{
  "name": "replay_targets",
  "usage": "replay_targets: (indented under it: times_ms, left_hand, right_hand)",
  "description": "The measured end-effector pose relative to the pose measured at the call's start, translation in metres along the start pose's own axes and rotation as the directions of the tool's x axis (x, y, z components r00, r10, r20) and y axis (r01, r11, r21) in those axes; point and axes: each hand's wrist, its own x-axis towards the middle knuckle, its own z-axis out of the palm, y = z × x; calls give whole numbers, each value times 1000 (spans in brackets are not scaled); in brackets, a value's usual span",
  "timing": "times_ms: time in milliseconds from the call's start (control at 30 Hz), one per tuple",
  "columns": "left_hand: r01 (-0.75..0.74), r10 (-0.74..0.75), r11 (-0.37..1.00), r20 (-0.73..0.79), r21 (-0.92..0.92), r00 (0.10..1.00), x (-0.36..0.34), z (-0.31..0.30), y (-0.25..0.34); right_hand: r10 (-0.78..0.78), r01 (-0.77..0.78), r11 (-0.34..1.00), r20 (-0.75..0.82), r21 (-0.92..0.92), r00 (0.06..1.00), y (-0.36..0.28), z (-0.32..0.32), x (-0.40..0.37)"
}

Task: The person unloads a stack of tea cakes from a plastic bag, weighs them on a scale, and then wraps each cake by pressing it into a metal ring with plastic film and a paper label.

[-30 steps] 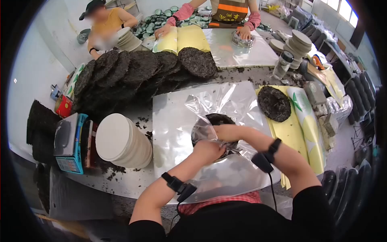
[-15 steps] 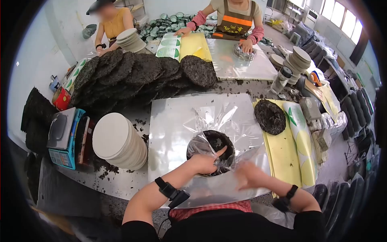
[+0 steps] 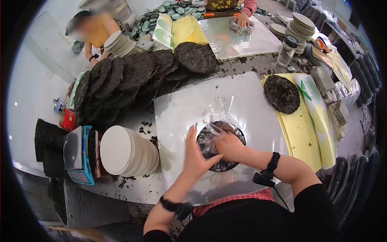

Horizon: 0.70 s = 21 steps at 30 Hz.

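A dark round cake [image 3: 224,166], which looks like pressed dried seaweed, lies on a stack of clear plastic sheets [image 3: 177,117] in front of me. Crinkled plastic film [image 3: 217,115] is gathered over its top, with the loose ends standing up at the far side. My right hand [image 3: 229,146] is closed on the film and presses it down at the middle of the cake; its fingertips are partly hidden. At the cake's left edge is my left hand [image 3: 196,159], fingers stretched and thumb spread, holding nothing.
White round discs [image 3: 127,151] stand stacked on the left, beside a blue scale [image 3: 80,157]. Many dark cakes [image 3: 137,70] are heaped behind. To the right, another cake [image 3: 282,94] rests on yellow sheets [image 3: 300,135]. A co-worker's hand [image 3: 242,19] touches a wrapped cake across the table.
My right hand has come in from the right onto the film over the cake. My left hand has moved off the cake's middle to its left edge and opened. The view has shifted.
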Motion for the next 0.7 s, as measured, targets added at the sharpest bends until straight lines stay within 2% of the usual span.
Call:
replay_targets:
  times_ms: [33, 67, 100, 133, 167, 200, 233, 267, 300, 333, 367, 433, 467, 533, 567, 633, 667, 700]
  left_hand:
    - [75, -77, 989, -9, -130, 997, 8, 22, 2]
    - [107, -111, 987, -31, -118, 993, 11, 39, -6]
    - [262, -270, 921, 12, -288, 963, 11, 44, -3]
    - [145, -153, 979, -49, -143, 987, 7, 42, -13]
    - [36, -35, 999, -100, 14, 994, 5, 42, -23]
    - [69, -79, 994, -125, -83, 989, 8, 40, -17]
    - [64, -77, 989, -90, -135, 993, 8, 41, -19]
    - [63, -74, 981, -51, -186, 996, 9, 42, -22]
    - [55, -59, 971, -11, -231, 998, 10, 40, -25]
    - [279, -222, 812, 171, -513, 960, 5, 34, -24]
    - [171, -123, 852, 128, -495, 984, 8, 36, -32]
    - [-15, 49, 889, 64, -458, 997, 6, 41, -40]
    - [19, 19, 984, 212, -177, 977, 9, 43, -36]
    - [7, -18, 999, 254, 43, 967, 16, 53, -28]
    - [-12, -32, 988, 275, 156, 961, 17, 54, -26]
    - [5, -3, 1000, 194, -12, 981, 12, 47, -17]
    - [-20, 31, 997, 150, -80, 988, 9, 41, -6]
    - [-44, 62, 987, 110, -153, 992, 6, 38, 0]
  right_hand:
    - [-16, 14, 1000, 92, 20, 996, -3, -10, -2]
    - [-30, 24, 999, 181, 35, 983, -4, -24, -5]
    - [-46, 35, 998, 268, 43, 962, -2, -41, -5]
    - [-212, 231, 940, -103, 250, 972, 5, -56, -19]
    - [-18, 152, 856, -265, 494, 964, 4, -75, -29]
    - [236, 81, 839, -494, 538, 837, 7, -84, -28]
    - [475, 25, 792, -642, 610, 602, 7, -86, -31]
    - [565, 39, 547, -404, 836, 720, 4, -74, -26]
    - [565, 7, 241, -146, 970, 812, 3, -57, -16]
    - [326, 102, 583, -347, 806, 879, -5, -48, -14]
    - [134, 332, 705, -577, 627, 806, -8, -48, -11]
    - [97, 284, 747, -521, 601, 848, 10, -24, -16]
    - [72, 185, 835, -436, 518, 897, 12, -16, -17]
    - [60, 19, 956, -258, 292, 964, 1, -21, -7]
    - [74, 2, 972, -310, 236, 948, -2, -15, -4]
    - [107, -61, 991, -432, 118, 895, 0, -7, 2]
    - [111, -68, 987, -320, 144, 941, 0, -11, -4]
    - [76, -6, 980, -341, 201, 937, 2, -17, -7]
